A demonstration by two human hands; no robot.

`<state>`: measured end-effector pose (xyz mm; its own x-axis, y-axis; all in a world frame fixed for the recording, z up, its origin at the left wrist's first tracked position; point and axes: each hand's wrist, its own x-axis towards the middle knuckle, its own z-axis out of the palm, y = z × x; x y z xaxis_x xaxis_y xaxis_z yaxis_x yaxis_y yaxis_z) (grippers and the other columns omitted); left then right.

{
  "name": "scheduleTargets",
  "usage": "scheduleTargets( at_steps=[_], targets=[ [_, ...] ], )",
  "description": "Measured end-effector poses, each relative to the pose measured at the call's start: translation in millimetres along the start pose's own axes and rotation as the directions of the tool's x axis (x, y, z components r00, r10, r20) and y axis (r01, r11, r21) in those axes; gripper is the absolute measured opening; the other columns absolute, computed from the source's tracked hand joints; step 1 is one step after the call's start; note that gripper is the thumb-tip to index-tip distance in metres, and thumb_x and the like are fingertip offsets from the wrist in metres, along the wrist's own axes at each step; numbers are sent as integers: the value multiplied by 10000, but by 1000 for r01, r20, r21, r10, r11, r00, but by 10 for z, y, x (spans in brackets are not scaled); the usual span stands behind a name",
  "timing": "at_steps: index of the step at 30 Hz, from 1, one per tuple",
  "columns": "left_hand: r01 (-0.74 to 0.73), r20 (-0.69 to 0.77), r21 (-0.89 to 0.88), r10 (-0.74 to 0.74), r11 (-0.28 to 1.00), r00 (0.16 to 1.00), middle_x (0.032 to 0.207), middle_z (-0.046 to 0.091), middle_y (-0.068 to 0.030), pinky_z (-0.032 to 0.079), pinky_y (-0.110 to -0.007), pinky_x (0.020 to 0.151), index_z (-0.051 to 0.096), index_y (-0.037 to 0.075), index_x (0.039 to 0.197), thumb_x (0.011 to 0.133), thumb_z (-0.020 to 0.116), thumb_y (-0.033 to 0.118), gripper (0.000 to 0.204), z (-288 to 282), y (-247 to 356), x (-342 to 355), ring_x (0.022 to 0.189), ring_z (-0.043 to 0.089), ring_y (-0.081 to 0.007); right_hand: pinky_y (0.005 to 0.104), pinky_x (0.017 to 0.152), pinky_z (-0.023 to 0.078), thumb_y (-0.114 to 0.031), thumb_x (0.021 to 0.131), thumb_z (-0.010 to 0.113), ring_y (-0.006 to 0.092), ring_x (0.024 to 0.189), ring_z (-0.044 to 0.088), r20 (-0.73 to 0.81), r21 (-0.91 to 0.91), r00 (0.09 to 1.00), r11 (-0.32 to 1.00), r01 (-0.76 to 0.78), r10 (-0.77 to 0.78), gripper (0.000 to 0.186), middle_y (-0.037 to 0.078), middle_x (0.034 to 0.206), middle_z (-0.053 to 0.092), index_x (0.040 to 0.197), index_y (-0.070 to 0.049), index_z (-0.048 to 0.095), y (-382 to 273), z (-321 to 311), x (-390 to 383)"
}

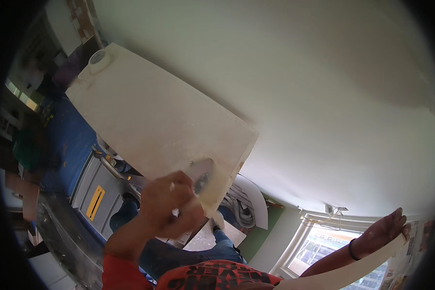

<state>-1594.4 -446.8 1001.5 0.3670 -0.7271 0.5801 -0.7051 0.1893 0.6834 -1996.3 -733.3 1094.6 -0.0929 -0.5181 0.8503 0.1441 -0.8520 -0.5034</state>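
Observation:
My left hand (171, 205) is closed in front of my body, above the near end of a white board (154, 111). Small white specks show on its fingers, and what they grip, if anything, is hidden. Just beyond it, on the board, lies a flat grey thing with a rounded tip (201, 173); I cannot make out its kind. Out to the right, my right hand (384, 234), with a black band at the wrist, pinches the end of a long pale strip (353, 270). From there the strip slants down past my chest.
A white roll (99, 60) stands at the board's far corner. Left of the board is a grey bin-like box (99, 198) with a yellow label, on blue flooring (72, 137). A pale wall (299, 96) rises beyond the board. Below right is a window (319, 246).

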Motion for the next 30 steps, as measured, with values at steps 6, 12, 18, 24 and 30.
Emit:
scheduleTargets(
  at_steps=[6, 12, 18, 24, 30],
  targets=[
    [52, 116, 591, -149, 805, 982, 931, 647, -120, 521, -485, 890, 686, 36, 976, 900, 781, 220, 221, 279, -935, -316, 917, 664, -335, 234, 991, 456, -177, 1027, 626, 75, 653, 370, 47, 381, 941, 864, -328, 336, 181, -29, 722, 401, 864, -109, 584, -25, -53, 23],
    [51, -5, 338, -52, 940, 999, 1254, 629, -117, 419, -540, 1118, 682, 67, 1169, 854, 830, 351, 450, 241, -211, -64, 1182, 624, -313, 268, 985, 458, -145, 1039, 617, 78, 678, 376, 64, 241, 989, 960, -145, 134, 134, -46, 775, 411, 907, -133, 637, 44, 146, -87],
    [-327, -84, -488, 329, 809, 941, 1131, 730, -92, 474, -536, 1094, 735, 100, 1051, 868, 840, 229, 247, 139, 674, 577, 1135, 715, -246, 230, 798, 443, -175, 1071, 612, 140, 751, 429, 43, 244, 990, 960, -140, 133, 198, 5, 858, 483, 964, -9, 621, 306, 416, -210],
    [-423, -200, -390, 373, 818, 906, 1057, 742, -129, 558, -435, 980, 710, 30, 1125, 885, 794, 24, 255, 15, 29, 1093, 1062, 733, -255, 298, 831, 454, -15, 1026, 636, 150, 827, 490, 224, 213, 974, 974, -72, 23, 137, 64, 1062, 592, 1160, -33, 658, 759, 1075, -184],
    [-139, -316, -627, -88, 767, 945, 1021, 754, -74, 530, -326, 921, 682, 16, 1129, 981, 729, 63, 163, -439, -916, 2211, 1003, 717, -201, 318, 791, 529, 80, 969, 647, 205, 978, 687, 380, -270, 808, 781, 563, -451, 207, 140, 1178, 718, 1160, 26, 707, 1009, 2344, 284]
  ],
)
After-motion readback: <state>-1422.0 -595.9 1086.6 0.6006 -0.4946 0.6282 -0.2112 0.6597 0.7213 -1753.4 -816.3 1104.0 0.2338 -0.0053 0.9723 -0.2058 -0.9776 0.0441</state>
